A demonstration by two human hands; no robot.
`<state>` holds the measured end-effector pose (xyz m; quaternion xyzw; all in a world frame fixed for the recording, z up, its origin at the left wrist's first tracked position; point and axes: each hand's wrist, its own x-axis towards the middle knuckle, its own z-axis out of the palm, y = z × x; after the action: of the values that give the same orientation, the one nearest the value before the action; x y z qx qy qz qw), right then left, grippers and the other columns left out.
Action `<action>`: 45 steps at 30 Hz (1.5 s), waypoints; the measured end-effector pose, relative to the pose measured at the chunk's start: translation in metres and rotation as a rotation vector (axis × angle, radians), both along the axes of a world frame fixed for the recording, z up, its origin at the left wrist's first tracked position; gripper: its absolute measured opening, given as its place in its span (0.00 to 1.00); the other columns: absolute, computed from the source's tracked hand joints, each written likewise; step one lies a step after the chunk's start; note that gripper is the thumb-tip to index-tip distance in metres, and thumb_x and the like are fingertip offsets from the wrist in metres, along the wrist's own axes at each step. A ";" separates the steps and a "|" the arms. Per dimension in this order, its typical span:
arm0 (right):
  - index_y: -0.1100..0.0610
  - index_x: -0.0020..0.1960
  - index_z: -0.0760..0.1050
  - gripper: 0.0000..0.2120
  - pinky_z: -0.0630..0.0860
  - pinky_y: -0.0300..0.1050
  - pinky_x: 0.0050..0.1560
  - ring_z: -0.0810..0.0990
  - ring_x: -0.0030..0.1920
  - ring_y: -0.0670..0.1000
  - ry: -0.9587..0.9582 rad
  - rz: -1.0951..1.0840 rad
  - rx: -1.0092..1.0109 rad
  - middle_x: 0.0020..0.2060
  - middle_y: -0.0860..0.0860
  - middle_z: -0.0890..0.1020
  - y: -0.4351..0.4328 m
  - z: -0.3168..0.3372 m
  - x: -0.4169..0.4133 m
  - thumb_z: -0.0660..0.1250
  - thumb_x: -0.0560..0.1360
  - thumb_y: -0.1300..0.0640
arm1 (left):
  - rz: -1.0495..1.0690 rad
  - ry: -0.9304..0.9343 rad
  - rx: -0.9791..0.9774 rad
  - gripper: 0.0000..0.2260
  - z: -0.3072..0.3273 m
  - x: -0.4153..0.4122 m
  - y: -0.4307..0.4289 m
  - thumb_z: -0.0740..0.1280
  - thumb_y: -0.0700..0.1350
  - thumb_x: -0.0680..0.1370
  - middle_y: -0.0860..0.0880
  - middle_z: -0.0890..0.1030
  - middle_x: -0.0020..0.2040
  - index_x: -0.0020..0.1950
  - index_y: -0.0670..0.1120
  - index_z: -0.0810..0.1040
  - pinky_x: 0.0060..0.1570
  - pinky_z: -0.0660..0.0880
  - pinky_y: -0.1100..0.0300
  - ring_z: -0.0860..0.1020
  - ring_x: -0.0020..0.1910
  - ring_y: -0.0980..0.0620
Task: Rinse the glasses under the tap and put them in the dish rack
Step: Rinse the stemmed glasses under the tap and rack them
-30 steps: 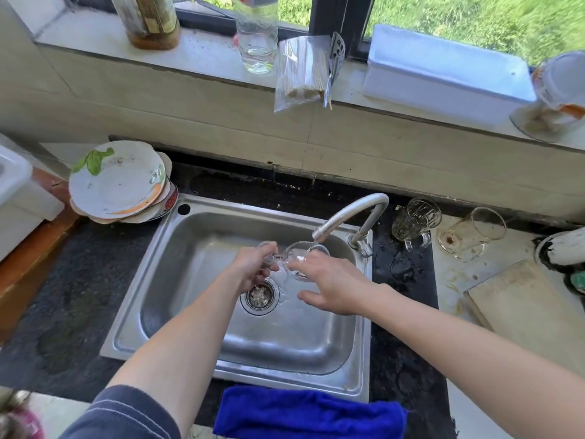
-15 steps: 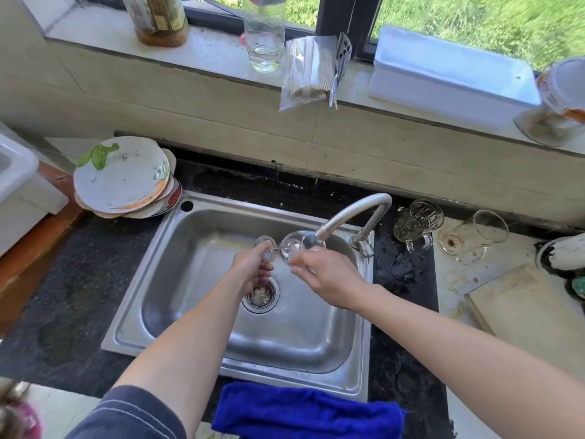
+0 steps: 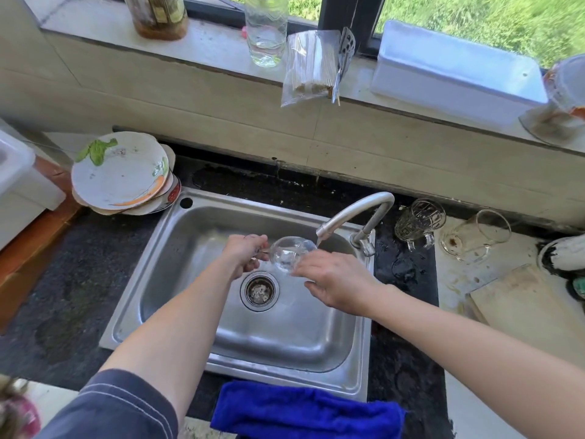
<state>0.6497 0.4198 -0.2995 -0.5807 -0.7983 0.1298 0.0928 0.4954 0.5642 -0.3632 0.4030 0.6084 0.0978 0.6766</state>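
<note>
I hold a clear stemmed glass (image 3: pixel 289 253) on its side over the steel sink (image 3: pixel 190 236), its bowl just under the tap spout (image 3: pixel 351 213). My left hand (image 3: pixel 245 255) grips the stem and foot. My right hand (image 3: pixel 335 280) touches the bowl's rim from the right, fingers curled against it. A thin stream of water falls from the spout beside the bowl. Two more glasses stand on the counter right of the tap: a patterned glass mug (image 3: pixel 418 221) and a plain clear one (image 3: pixel 478 236) lying tilted. No dish rack is in view.
Stacked dirty plates (image 3: pixel 122 174) sit left of the sink. A blue cloth (image 3: pixel 304 410) hangs over the front edge. A wooden cutting board (image 3: pixel 525 305) lies at right. The windowsill holds a bottle (image 3: pixel 266 30), a jar, a bag and a white box (image 3: pixel 456 68).
The glass has shifted slightly up and right towards the spout. My right hand has slid from over the bowl to its right rim.
</note>
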 end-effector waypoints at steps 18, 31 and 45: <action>0.50 0.48 0.82 0.08 0.76 0.52 0.45 0.80 0.44 0.50 0.396 -0.400 -0.192 0.42 0.45 0.84 0.006 0.002 -0.011 0.68 0.76 0.47 | 0.167 -0.148 -0.113 0.05 -0.029 0.006 -0.030 0.64 0.45 0.79 0.44 0.78 0.32 0.44 0.45 0.76 0.21 0.65 0.66 0.70 0.25 0.50; 0.48 0.61 0.76 0.17 0.72 0.48 0.54 0.76 0.60 0.51 0.167 -0.427 -0.335 0.60 0.47 0.79 0.012 0.011 -0.002 0.64 0.77 0.41 | -0.197 0.021 -0.246 0.07 -0.023 0.000 -0.040 0.60 0.42 0.77 0.41 0.75 0.33 0.42 0.40 0.74 0.16 0.57 0.70 0.69 0.16 0.54; 0.46 0.55 0.79 0.18 0.76 0.52 0.54 0.78 0.51 0.49 0.317 -0.579 -0.471 0.50 0.45 0.82 0.011 0.006 -0.010 0.66 0.71 0.38 | -0.017 -0.168 -0.307 0.08 -0.044 -0.001 -0.046 0.58 0.38 0.82 0.40 0.77 0.41 0.60 0.42 0.71 0.27 0.78 0.60 0.77 0.35 0.43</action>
<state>0.6400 0.4304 -0.2938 -0.7596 -0.5260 0.3658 0.1119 0.4941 0.5186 -0.4069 0.2907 0.5542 0.0315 0.7794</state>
